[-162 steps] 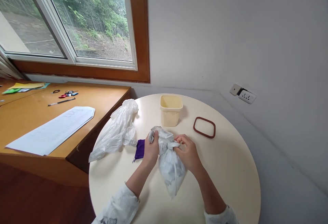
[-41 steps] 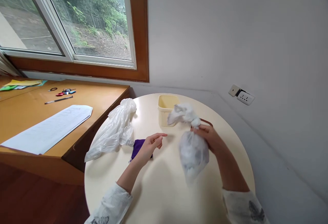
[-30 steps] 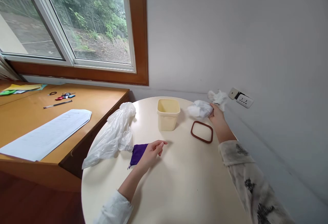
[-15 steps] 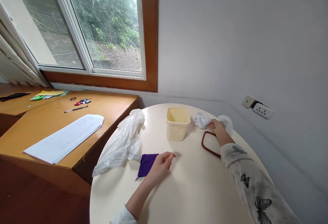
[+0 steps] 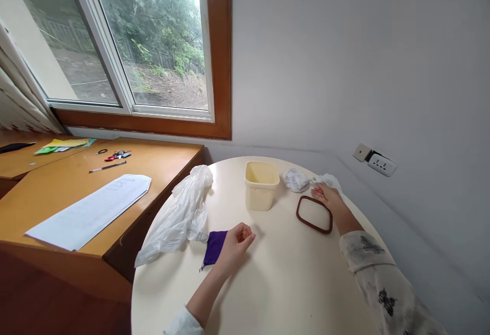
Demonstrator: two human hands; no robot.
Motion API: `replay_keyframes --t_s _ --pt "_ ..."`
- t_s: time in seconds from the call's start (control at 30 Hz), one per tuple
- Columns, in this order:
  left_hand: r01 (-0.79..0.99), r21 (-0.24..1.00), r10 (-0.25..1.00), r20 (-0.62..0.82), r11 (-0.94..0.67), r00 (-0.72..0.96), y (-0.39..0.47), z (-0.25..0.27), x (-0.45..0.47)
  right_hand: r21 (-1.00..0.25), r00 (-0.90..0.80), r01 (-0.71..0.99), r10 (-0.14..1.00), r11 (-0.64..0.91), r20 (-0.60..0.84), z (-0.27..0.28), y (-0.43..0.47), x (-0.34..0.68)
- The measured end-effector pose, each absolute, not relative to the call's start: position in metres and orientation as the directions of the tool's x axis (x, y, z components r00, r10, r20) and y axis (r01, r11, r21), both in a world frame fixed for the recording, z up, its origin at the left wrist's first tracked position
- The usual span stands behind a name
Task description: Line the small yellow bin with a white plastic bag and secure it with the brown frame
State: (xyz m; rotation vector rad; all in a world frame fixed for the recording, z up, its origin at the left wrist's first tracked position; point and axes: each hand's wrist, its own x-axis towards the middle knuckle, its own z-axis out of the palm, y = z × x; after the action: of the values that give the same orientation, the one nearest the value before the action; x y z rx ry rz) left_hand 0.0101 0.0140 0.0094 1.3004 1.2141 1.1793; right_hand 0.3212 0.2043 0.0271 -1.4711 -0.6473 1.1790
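My left hand (image 5: pixel 234 245) hovers over or rests on the table with its fingers loosely curled and the thumb apart. I see nothing in it. Partly covered by this hand and wrist is a purple drawstring pouch (image 5: pixel 215 247). On the far right, my right hand (image 5: pixel 328 197) reaches out, fingers extended and open. Just beyond it lies a crumpled, clear-white plastic bag (image 5: pixel 329 181), partly hidden behind the hand. A crumpled white bundle (image 5: pixel 296 180) sits left of the fingertips. Nearer to me is a brown rounded rectangular frame (image 5: pixel 314 214), close below the right hand.
A cream square tub (image 5: pixel 262 187) stands upright and lidless on the round table (image 5: pixel 279 294). A long white plastic bag (image 5: pixel 179 217) lies along its left edge. The wooden desk (image 5: pixel 168 164) at left holds papers (image 5: pixel 95 210), a pen (image 5: pixel 107 167) and keys (image 5: pixel 118 155).
My right hand has drawn back slightly from the white bundle, now clear of it. More of the brown frame shows. My left fingers have turned and curled. The view has shifted a little.
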Motion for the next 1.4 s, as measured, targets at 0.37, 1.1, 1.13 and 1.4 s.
replay_keyframes --t_s 0.37,1.1,1.13,1.4 --pt "0.045 0.996 0.993 0.076 -0.073 -0.087 0.01 0.017 0.011 -0.946 0.372 0.324 0.918 0.007 0.134 0.007 0.116 0.3" --pt "0.093 0.982 0.935 0.185 -0.165 -0.301 0.008 0.014 -0.004 -0.664 0.294 0.719 0.775 0.206 0.559 -0.033 0.056 0.27" --pt "0.105 0.98 0.929 0.196 -0.171 -0.314 0.008 0.015 -0.006 -0.664 0.295 0.718 0.775 0.206 0.559 -0.033 0.056 0.27" --pt "0.208 0.953 0.839 0.295 -0.221 -0.458 0.009 0.021 -0.028 -0.663 0.288 0.718 0.776 0.213 0.561 -0.037 0.057 0.27"
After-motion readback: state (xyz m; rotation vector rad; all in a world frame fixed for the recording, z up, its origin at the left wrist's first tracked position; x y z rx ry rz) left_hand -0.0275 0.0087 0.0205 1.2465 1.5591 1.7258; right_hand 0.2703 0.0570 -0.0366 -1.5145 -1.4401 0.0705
